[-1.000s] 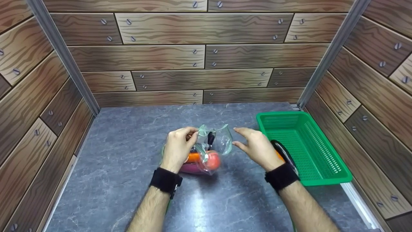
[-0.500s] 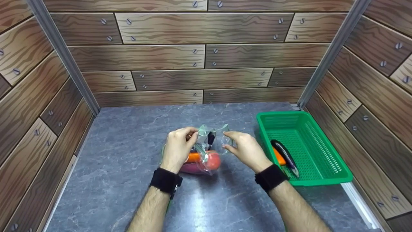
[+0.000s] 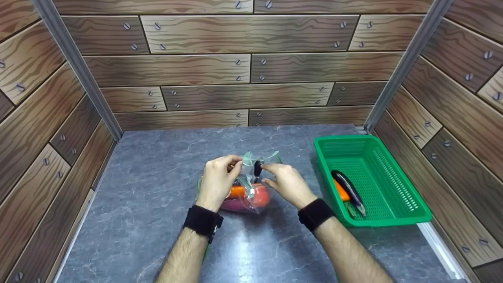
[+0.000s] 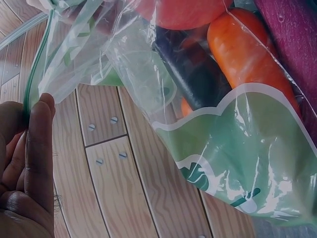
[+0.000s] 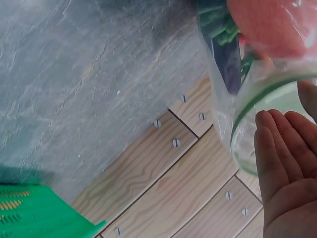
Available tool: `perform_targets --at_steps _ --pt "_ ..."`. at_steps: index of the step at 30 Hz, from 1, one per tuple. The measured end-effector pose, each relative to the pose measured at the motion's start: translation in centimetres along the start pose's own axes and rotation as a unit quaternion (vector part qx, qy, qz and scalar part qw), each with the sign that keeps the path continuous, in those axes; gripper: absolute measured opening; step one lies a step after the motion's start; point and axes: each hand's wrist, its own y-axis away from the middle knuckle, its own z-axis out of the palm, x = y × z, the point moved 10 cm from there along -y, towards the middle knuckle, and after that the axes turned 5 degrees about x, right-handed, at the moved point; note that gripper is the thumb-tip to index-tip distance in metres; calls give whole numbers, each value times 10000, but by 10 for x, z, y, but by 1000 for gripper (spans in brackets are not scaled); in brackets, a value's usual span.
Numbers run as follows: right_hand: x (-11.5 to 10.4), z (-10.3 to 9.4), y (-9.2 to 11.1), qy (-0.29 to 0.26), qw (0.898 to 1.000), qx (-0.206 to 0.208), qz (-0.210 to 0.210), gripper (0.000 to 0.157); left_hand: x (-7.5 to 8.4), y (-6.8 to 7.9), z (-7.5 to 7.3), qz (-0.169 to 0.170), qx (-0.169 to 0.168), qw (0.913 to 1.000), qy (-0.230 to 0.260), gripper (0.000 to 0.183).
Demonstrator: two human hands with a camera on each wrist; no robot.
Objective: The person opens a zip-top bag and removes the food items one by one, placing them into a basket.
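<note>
Marbled tabletop (image 3: 157, 236), crinkled clear bag (image 4: 223, 144), perforated basket (image 3: 383, 188)

Your head camera looks forward and down from above the near edge of the surface (image 3: 149, 196), far enough back to take in both far corners and the plank walls (image 3: 196, 35). Your left wrist camera looks closely past your left fingers (image 4: 38, 148) at the clear bag (image 4: 237, 144); your right wrist one, tilted, looks past your right fingers (image 5: 270, 163) toward one edge of the surface. All three share the bag; head and right wrist share the green basket (image 5: 54, 213).
</note>
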Motion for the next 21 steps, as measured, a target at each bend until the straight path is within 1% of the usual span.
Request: perform_targets --at_steps 5,11,13,19,21 --pt "-4 12 -6 -68 9999 -101 -19 43 -1 0 0 1 -2 10000 19 13" --pt "-3 24 -14 -67 9996 -266 118 39 -2 0 -1 9 19 10000 59 12" --pt "-2 27 -16 -102 9994 -291 164 35 -1 0 -1 17 29 10000 62 12" --pt "-1 35 -20 -332 9988 -292 192 13 -1 0 -1 38 29 9999 116 12" --pt "-2 37 -21 -409 9987 -270 157 9 -1 0 -1 53 43 9999 133 11"
